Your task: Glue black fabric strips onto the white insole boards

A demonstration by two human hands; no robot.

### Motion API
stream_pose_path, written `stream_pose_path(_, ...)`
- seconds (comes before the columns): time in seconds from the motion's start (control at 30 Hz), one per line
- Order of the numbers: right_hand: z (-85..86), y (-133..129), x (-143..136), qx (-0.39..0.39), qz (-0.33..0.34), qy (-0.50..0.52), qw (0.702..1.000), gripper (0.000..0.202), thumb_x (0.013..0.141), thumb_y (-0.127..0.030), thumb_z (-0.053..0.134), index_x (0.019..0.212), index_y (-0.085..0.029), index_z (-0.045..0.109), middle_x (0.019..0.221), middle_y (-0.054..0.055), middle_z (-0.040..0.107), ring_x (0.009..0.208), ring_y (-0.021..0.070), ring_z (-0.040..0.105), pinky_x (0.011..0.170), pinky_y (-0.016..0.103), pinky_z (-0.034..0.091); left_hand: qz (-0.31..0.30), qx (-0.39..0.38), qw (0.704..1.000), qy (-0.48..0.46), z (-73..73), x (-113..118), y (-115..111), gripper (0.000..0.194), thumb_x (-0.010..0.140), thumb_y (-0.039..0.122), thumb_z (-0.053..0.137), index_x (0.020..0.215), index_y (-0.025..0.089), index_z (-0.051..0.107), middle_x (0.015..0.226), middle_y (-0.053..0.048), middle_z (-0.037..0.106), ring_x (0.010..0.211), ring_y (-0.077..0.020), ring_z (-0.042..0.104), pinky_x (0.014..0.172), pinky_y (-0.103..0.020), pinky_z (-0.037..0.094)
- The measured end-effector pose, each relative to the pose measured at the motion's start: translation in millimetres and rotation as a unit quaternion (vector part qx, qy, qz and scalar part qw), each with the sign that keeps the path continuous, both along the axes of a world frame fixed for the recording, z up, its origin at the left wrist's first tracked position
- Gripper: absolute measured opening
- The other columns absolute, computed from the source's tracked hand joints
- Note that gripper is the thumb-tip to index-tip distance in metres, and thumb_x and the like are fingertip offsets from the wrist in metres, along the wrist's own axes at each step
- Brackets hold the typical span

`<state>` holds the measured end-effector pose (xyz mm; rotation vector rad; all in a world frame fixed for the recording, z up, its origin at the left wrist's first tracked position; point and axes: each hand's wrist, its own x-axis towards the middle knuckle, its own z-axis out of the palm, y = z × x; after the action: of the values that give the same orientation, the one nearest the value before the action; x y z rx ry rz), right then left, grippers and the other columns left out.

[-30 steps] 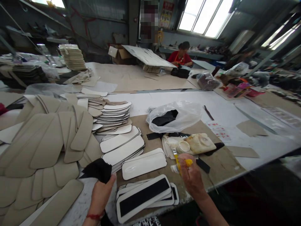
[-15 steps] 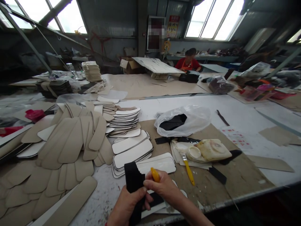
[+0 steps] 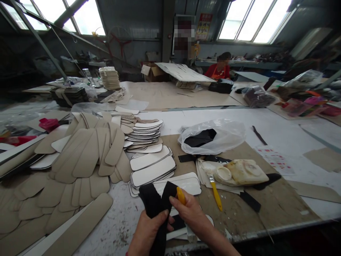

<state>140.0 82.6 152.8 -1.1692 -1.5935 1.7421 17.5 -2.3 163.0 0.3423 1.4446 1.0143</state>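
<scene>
My left hand [image 3: 149, 229] is closed around a bundle of black fabric strips [image 3: 150, 199], held upright near the table's front edge. Between the fingertips of my right hand [image 3: 191, 209] is the edge of one black strip [image 3: 168, 192], which splays away from the bundle at the top. The same hand also keeps a brush, its yellow handle [image 3: 181, 195] poking up past the fingers; its lower end is blurred below the palm. Under and behind my hands lie white rounded panels [image 3: 178, 183], partly covered. Another black piece lies on a panel beneath my right hand.
Beige panels [image 3: 85, 153] are heaped at the left, beside stacked white panels [image 3: 153, 170]. On the brown board lie a second yellow-handled brush [image 3: 216, 195], a stained plastic container [image 3: 246, 172] and a plastic bag [image 3: 226, 135] with black material. A co-worker [image 3: 220, 67] sits across the table.
My right hand has moved slightly right and drawn one black strip's top away from the bundle, opening a V-shaped gap. The whole view has shifted a little.
</scene>
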Motion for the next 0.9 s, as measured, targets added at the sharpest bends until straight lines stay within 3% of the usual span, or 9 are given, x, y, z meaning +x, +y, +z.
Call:
stream_pose_path(0.23, 20.7, 14, 3, -0.151, -0.037, 0.105, 0.982, 0.031, 0.074, -0.047, 0.056, 0.084, -0.02, 0.047, 0.065, -0.002, 0.053, 0.06, 0.0125, 0.053, 0.054, 0.024, 0.043, -0.034, -0.003, 0.999, -0.018, -12.1, 8, -6, 0.04, 0.059, 0.049, 0.065, 0.065, 0.01, 0.065, 0.059, -0.009, 0.066, 0.049, -0.0158, 0.056, 0.05, -0.026, 0.039)
stream_pose_path(0.33, 25.4, 26, 7, -0.176, -0.038, 0.119, 0.976, 0.03, 0.074, -0.047, 0.056, 0.08, -0.021, 0.041, 0.056, -0.006, 0.05, 0.051, 0.0108, 0.051, 0.05, 0.023, 0.041, -0.036, -0.004, 0.998, -0.042, -21.7, 11, -12, 0.037, 0.058, 0.047, 0.066, 0.063, 0.011, 0.065, 0.058, -0.008, 0.066, 0.047, -0.0153, 0.055, 0.051, -0.026, 0.039)
stream_pose_path(0.47, 32.0, 51, 27, -0.13, -0.039, 0.071, 0.988, 0.028, 0.076, -0.046, 0.054, 0.079, -0.022, 0.04, 0.049, -0.01, 0.041, 0.038, 0.0063, 0.035, 0.04, 0.019, 0.03, -0.004, -0.009, 0.998, -0.055, -27.5, 3, -20, 0.035, 0.055, 0.045, 0.068, 0.063, 0.012, 0.061, 0.053, -0.007, 0.063, 0.045, -0.0145, 0.053, 0.048, -0.026, 0.036)
stream_pose_path(0.57, 38.7, 74, 48, -0.016, 0.054, -0.062, 0.996, 0.025, 0.076, -0.045, 0.053, 0.073, -0.02, 0.048, 0.052, -0.008, 0.041, 0.042, 0.0068, 0.034, 0.042, 0.02, 0.028, 0.086, -0.03, 0.996, -0.022, -26.2, -13, -24, 0.033, 0.058, 0.044, 0.067, 0.067, 0.013, 0.058, 0.047, -0.001, 0.057, 0.045, -0.012, 0.049, 0.049, -0.024, 0.036)
stream_pose_path(0.63, 36.8, 85, 53, 0.079, 0.156, -0.16, 0.972, 0.025, 0.077, -0.042, 0.053, 0.066, -0.019, 0.051, 0.055, -0.005, 0.046, 0.049, 0.009, 0.04, 0.047, 0.021, 0.03, 0.144, -0.035, 0.989, 0.008, -28.4, -25, -21, 0.031, 0.06, 0.043, 0.065, 0.07, 0.014, 0.058, 0.046, 0.003, 0.053, 0.046, -0.0105, 0.047, 0.05, -0.023, 0.036)
stream_pose_path(0.7, 26.4, 88, 47, 0.156, 0.233, -0.243, 0.928, 0.026, 0.079, -0.04, 0.049, 0.063, -0.019, 0.053, 0.058, -0.003, 0.052, 0.055, 0.0113, 0.045, 0.052, 0.023, 0.031, 0.172, -0.038, 0.984, 0.036, -37.4, -36, -14, 0.03, 0.061, 0.041, 0.065, 0.072, 0.014, 0.057, 0.046, 0.004, 0.05, 0.047, -0.0098, 0.044, 0.05, -0.023, 0.036)
stream_pose_path(0.9, -29.4, 74, -23, 0.244, 0.346, -0.374, 0.825, 0.025, 0.084, -0.041, 0.042, 0.08, -0.022, 0.058, 0.075, 0.002, 0.064, 0.071, 0.0161, 0.056, 0.058, 0.023, 0.032, 0.15, -0.067, 0.973, 0.161, -90.9, -53, 19, 0.031, 0.058, 0.037, 0.062, 0.074, 0.011, 0.059, 0.045, 0.004, 0.047, 0.043, -0.0094, 0.041, 0.043, -0.023, 0.031)
